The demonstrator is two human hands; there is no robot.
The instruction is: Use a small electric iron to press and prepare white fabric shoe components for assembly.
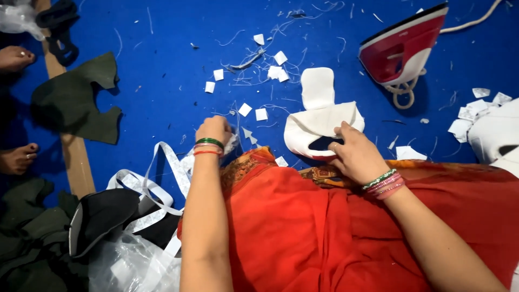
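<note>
My right hand (354,154) rests on a white cut fabric piece (319,116) with an oval hole, gripping its near edge on the blue mat. My left hand (214,130) is closed over the end of a white printed tape strip (162,178) that loops back toward my left side. Both wrists wear bangles. An orange-red cloth (324,232) covers my lap below both arms.
A red and white iron (403,51) stands at the far right with its cord. Small white cut squares (275,70) and threads litter the blue mat (162,43). Dark green fabric pieces (75,100), a wooden strip (75,157), a plastic bag (130,265) and another person's feet (16,57) lie left. More white pieces (492,132) sit right.
</note>
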